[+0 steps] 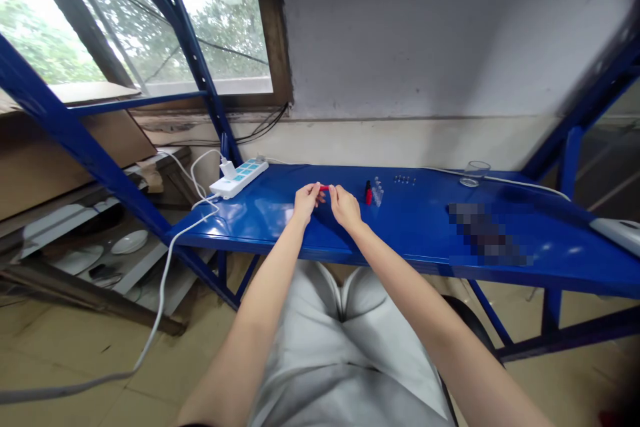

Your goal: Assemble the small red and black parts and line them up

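**A small red plastic piece [323, 187] sits between my two hands, above the blue table.**
On my feed, the left grip [306, 202] pinches it at the fingertips; the right grip [345, 207] is curled with its fingertips just beside it, and I cannot tell whether they press. The piece looks light, stiff and a little slick, so I would take it by its sides with the fingertips. Just to the right stand a red-and-black tube [369, 193] and small clear vials [377, 193], then a row of tiny metal parts [405, 179] and a clear drinking glass [475, 173]. The glossy blue steel table [250, 223] also carries a white power strip [239, 178], under a wood-framed window [210, 13] showing trees.
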### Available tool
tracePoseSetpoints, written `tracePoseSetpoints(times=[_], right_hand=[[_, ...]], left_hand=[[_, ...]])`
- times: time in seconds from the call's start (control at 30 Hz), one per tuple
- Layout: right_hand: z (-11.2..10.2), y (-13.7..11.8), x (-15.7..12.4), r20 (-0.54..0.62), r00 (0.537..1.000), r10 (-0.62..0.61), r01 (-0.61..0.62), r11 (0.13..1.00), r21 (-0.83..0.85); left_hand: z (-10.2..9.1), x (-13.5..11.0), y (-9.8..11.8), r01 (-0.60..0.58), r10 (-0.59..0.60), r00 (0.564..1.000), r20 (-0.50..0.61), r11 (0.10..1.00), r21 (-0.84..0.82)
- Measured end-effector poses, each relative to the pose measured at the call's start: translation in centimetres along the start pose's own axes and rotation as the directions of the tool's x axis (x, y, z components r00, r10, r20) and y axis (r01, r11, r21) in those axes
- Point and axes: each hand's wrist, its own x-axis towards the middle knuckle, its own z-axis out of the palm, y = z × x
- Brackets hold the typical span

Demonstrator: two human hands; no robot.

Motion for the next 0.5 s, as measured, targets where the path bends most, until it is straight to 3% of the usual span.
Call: tracePoseSetpoints(times=[0.13,0.23,0.5], right_hand=[[0.05,0.5,-0.52,-0.032,0.998,0.044,-0.043,0.999,0.029],[-0.05,0.63,-0.65,-0.037,0.999,0.013,-0.012,1.0,0.021],[-0.23,0.61,-0.97,-0.017,1.0,-0.024,0.026,0.994,0.105]], left_hand=[[0.28,-0.49,0.5,0.007,-0.007,0.998,0.069,1.0,0.004],[0.44,-0.72,0.82,0.028,-0.028,0.997,0.076,1.0,-0.003],[-0.06,-0.31,0.36,0.029,-0.029,0.998,-0.054,1.0,-0.013]])
